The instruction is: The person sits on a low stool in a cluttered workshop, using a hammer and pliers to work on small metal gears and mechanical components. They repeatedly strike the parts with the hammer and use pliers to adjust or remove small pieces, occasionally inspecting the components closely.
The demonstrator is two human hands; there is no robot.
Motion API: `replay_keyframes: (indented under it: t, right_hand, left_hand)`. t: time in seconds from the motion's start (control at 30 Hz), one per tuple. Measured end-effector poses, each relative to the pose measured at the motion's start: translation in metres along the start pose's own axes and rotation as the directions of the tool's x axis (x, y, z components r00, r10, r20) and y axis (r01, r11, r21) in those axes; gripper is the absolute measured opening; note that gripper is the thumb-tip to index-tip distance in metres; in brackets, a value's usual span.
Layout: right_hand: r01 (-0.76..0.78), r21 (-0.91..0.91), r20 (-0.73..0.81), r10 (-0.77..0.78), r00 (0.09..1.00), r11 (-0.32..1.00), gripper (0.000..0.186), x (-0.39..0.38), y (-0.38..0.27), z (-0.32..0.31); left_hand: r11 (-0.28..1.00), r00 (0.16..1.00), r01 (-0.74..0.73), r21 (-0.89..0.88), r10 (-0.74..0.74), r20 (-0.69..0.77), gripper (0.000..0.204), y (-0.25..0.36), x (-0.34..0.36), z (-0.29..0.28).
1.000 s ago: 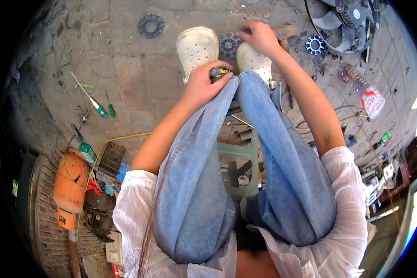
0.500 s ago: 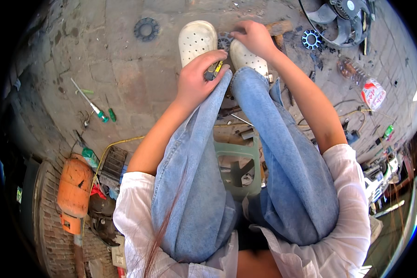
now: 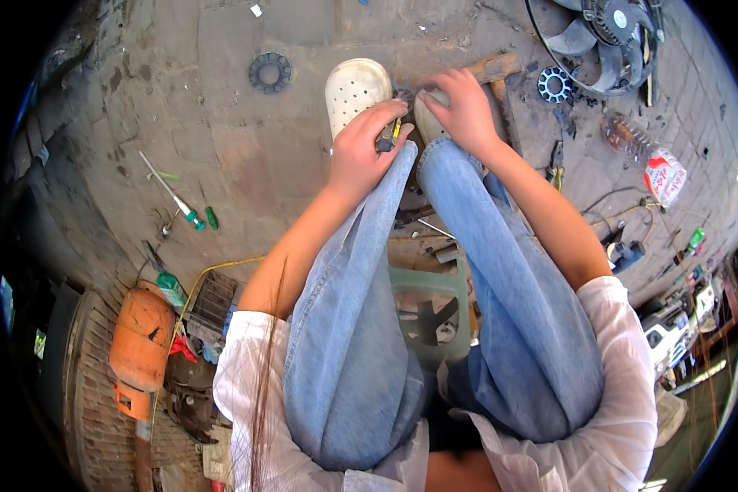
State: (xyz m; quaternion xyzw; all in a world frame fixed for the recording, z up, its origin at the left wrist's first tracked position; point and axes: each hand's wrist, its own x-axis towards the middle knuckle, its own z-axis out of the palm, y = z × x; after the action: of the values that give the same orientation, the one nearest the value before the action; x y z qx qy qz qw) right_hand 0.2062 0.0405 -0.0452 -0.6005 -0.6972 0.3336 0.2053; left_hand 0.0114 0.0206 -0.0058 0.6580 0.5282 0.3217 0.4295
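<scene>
My left hand (image 3: 362,152) is closed around a tool with a yellow-and-black handle (image 3: 397,131), held between thumb and fingers above the gap between my shoes. Most of that tool is hidden. A dark toothed ring (image 3: 402,88) shows partly in the gap. My right hand (image 3: 465,113) hovers over the right pale clog (image 3: 425,123), its thumb and fingers apart and its fingertips close beside the ring. Whether they touch it is unclear. The left pale clog (image 3: 354,88) stands on the other side.
Another dark ring (image 3: 269,74) lies at the left, a pale-edged one (image 3: 555,85) at the right near a fan (image 3: 615,25). A wooden piece (image 3: 494,68), pliers (image 3: 556,168), and a plastic bottle (image 3: 662,172) lie right. An orange cylinder (image 3: 142,340) is lower left; a green stool (image 3: 430,354) shows below.
The whole view has shifted, so things appear lower and slightly to the right. My right thumb now shows apart from the fingers. My left hand keeps hold of the yellow-and-black tool.
</scene>
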Motion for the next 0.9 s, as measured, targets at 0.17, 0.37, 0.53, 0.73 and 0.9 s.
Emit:
replay_keyframes:
  t: [0.17, 0.37, 0.53, 0.73, 0.9]
  right_hand:
    - [-0.036, 0.017, -0.094, 0.038, 0.995, 0.999, 0.02, -0.007, 0.004, -0.015]
    - [-0.262, -0.045, -0.191, 0.249, 0.949, 0.964, 0.024, -0.053, 0.032, -0.046]
    - [-0.469, -0.164, -0.268, 0.419, 0.868, 0.868, 0.031, -0.114, 0.071, -0.061]
    - [-0.555, -0.185, -0.231, 0.513, 0.827, 0.811, 0.037, -0.156, 0.101, -0.066]
    - [-0.603, -0.097, -0.098, 0.596, 0.797, 0.792, 0.04, -0.163, 0.107, -0.056]
  left_hand:
    - [0.989, 0.987, 0.149, -0.014, -0.149, -0.055, 0.021, 0.007, 0.015, 0.002]
    - [0.933, 0.952, 0.298, 0.201, -0.307, 0.013, 0.02, 0.009, 0.045, 0.008]
    - [0.908, 0.931, 0.337, 0.248, -0.361, 0.058, 0.021, 0.018, 0.052, 0.006]
    - [0.91, 0.937, 0.313, 0.27, -0.342, 0.065, 0.02, 0.016, 0.053, 0.008]
    - [0.932, 0.961, 0.245, 0.267, -0.271, 0.062, 0.019, 0.014, 0.058, 0.011]
